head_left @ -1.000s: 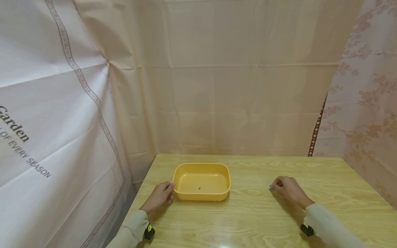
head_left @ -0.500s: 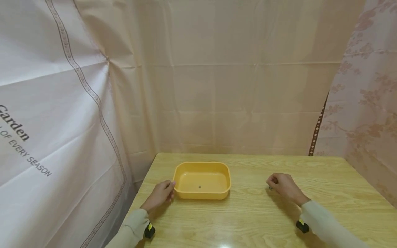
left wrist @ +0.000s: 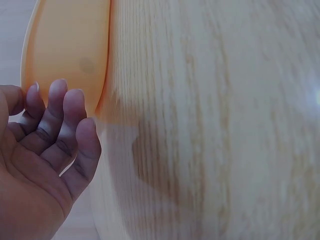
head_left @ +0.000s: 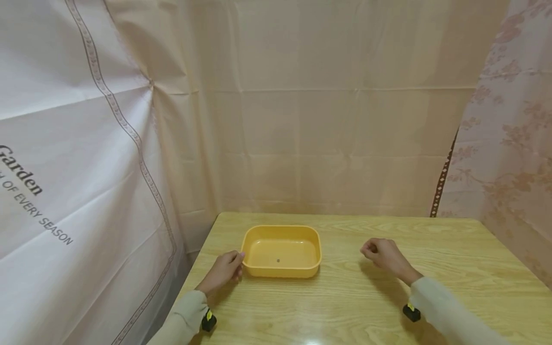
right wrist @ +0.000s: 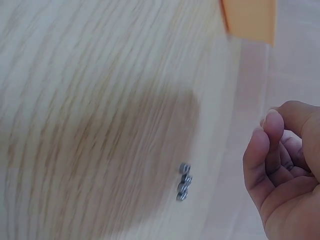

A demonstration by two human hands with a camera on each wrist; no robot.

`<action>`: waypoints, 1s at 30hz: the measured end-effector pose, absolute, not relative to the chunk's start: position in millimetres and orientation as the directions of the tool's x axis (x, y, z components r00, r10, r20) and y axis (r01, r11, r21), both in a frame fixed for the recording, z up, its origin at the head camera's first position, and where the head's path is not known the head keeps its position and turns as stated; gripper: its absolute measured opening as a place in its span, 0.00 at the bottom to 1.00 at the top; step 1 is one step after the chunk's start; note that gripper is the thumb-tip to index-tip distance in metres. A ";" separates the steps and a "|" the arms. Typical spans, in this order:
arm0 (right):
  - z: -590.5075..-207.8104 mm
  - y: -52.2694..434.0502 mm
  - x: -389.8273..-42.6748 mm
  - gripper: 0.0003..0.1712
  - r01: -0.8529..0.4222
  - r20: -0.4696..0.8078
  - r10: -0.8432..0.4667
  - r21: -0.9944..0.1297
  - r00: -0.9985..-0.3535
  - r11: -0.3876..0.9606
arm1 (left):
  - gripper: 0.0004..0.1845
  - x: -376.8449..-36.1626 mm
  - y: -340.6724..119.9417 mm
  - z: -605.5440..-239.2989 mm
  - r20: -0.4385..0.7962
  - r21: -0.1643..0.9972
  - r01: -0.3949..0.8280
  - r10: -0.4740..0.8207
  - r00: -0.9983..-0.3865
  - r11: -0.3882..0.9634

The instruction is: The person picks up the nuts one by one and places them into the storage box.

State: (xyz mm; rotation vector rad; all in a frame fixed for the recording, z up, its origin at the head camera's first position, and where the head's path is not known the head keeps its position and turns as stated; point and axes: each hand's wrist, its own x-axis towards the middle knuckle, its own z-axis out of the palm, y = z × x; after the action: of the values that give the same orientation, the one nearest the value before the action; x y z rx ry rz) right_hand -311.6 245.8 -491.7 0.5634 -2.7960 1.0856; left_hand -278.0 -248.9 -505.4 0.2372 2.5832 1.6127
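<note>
Nearest the camera, two pale sleeves lay on the wooden counter (head_left: 353,306), each with a small black and yellow wrist device. The left hand (head_left: 222,273) rested at the near left corner of the orange plastic tray (head_left: 281,251), its fingers (left wrist: 65,117) straight, close together and touching the tray's outer wall rather than gripping it. The right hand (head_left: 384,254) hovered over the counter to the right of the tray, well apart from it, with fingers (right wrist: 270,145) curled in toward the thumb; whether anything was pinched between them could not be told. In the right wrist view a short chain of small metal nuts (right wrist: 183,182) lay on the counter beneath that hand, not touching it.

One tiny dark piece (head_left: 278,260) already lay on the tray floor, so the work looked barely begun, with the nuts on the counter left to deal with.

Bare counter lay between the right hand and the tray. Behind, cream curtains (head_left: 327,105) hung as a backdrop, a printed sheet (head_left: 64,158) on the left and a floral one (head_left: 513,134) on the right.
</note>
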 end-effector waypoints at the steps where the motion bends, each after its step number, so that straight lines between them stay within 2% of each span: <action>1: -491.7 244.7 -311.8 0.08 -0.373 0.213 -0.311 -0.637 -0.926 0.674 | 0.21 -277.8 -249.0 -505.7 0.009 0.899 0.087 0.180 -0.984 0.429; 10: -488.2 233.5 -312.5 0.08 -0.418 0.229 -0.357 -0.626 -0.906 0.658 | 0.21 -278.6 -249.2 -507.9 0.015 0.900 0.092 0.181 -0.983 0.425; 24: -481.7 205.9 -312.1 0.07 -0.394 0.210 -0.350 -0.678 -0.913 0.620 | 0.21 -279.1 -250.4 -507.9 0.027 0.895 0.104 0.181 -0.983 0.435; 30: -483.2 194.9 -312.4 0.08 -0.420 0.217 -0.381 -0.675 -0.899 0.607 | 0.21 -278.2 -250.8 -507.6 0.033 0.891 0.113 0.186 -0.982 0.440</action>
State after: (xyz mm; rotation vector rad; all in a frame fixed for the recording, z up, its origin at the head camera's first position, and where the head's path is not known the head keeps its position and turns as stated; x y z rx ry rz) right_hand -312.4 194.9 -483.2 0.6917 -2.7698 1.1835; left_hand -278.2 -250.8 -507.6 0.2705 2.6064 1.6034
